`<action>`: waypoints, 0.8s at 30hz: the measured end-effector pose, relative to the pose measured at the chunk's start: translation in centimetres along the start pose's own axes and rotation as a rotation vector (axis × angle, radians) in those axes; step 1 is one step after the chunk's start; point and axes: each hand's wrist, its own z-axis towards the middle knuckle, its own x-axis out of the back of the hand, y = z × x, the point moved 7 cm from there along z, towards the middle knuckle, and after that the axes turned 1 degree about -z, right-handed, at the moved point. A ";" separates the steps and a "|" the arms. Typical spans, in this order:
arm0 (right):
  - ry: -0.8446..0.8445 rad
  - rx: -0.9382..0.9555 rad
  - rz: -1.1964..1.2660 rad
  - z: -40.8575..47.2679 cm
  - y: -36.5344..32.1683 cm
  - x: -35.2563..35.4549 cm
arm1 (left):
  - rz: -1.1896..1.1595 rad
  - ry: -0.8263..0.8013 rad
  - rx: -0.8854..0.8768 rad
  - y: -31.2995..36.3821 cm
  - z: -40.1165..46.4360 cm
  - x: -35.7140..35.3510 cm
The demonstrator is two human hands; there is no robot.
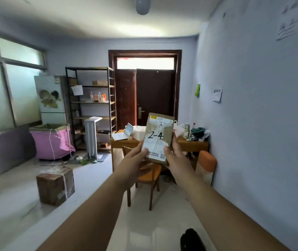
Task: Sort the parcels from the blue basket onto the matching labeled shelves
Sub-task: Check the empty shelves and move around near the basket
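Soft daylight from the frosted windows (8,84) and door transom (145,63), wide-angle bending and blurred edges.

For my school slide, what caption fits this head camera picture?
Both hands, left hand and right hand, hold up a parcel marked 2-4.

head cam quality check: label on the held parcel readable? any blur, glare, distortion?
Head view: "2-4" on the parcel is sharp; its small print is unreadable. The transom window over the door is blown out. Fisheye bends the ceiling and right wall; the edges and the cardboard box on the floor are soft.
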 end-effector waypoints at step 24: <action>0.408 0.089 -0.212 -14.2 -6.1 19.3 | -0.033 -0.533 -0.014 -1.8 -1.5 -22.0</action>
